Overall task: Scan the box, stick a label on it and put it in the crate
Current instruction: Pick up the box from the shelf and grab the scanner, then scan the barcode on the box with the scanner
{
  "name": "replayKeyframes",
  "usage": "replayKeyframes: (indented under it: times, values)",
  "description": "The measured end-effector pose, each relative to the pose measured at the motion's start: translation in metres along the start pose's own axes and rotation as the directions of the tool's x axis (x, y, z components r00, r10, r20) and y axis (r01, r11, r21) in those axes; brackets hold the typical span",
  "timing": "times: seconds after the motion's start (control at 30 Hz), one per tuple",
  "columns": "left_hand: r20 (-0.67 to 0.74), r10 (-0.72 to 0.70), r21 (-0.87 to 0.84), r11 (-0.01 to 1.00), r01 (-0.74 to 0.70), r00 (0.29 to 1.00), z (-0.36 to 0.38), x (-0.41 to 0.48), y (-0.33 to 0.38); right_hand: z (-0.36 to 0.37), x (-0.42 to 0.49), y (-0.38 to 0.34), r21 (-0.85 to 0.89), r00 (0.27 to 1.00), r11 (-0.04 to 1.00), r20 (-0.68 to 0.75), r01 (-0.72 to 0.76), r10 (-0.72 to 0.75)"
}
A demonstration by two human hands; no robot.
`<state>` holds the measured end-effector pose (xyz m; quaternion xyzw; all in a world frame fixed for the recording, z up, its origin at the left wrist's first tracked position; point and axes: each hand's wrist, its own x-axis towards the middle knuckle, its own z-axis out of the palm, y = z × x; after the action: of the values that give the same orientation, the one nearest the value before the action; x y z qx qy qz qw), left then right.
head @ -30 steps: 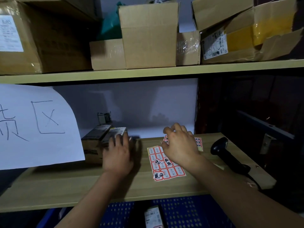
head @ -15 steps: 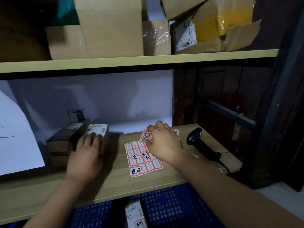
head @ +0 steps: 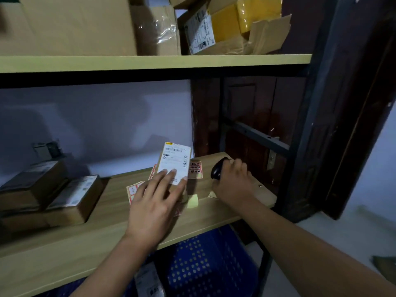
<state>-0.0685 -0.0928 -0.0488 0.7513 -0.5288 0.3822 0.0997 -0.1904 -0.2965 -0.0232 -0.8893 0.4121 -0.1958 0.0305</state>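
Scanning step, by the look of it, not yet done. Box (head: 174, 162) propped up on the shelf (head: 64, 243), white printed face turned toward the camera, long axis running up and slightly away, barcode strip along the top edge. Left hand (head: 153, 209) spread flat against the lower half of that face, fingers (head: 171, 175) wide and pressing rather than wrapped, steadying the box from the front. Right hand (head: 232, 183) just to the right of the box, fingers curled tight around the handle of the black scanner (head: 218, 170), scanner head poking out toward the box. Sticker sheets (head: 196, 169) flat on the shelf, one peeking out from behind the box on its right, another under the left hand to the box's lower left. Blue crate (head: 205, 264) below the shelf edge, down and toward the camera from the box. Deciding relation: barcode high on the box, up and to the left of the scanner head, so probably a lift and a leftward tilt of the right hand needed to bring the head square onto that strip. Right hand clearly the nearer one for that.
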Motion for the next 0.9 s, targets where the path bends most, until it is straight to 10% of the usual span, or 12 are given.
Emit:
replayKeyframes:
  times: [0.47,0.7,0.9]
  values:
    - [-0.229,0.029,-0.032,0.999,-0.037,0.973,0.011,0.005,0.014,-0.016,0.011,0.033,0.332,0.982,0.936,0.179,-0.118,0.06]
    - [-0.237,-0.077,-0.078,0.995,0.06,0.968,0.014,-0.004,-0.012,-0.085,-0.026,-0.036,0.939,0.99,0.314,0.144,-0.137,0.001]
    - [-0.265,-0.155,-0.012,0.987,0.157,0.952,0.011,-0.013,-0.034,-0.116,-0.052,-0.106,0.927,0.91,-0.134,0.302,-0.35,-0.286]
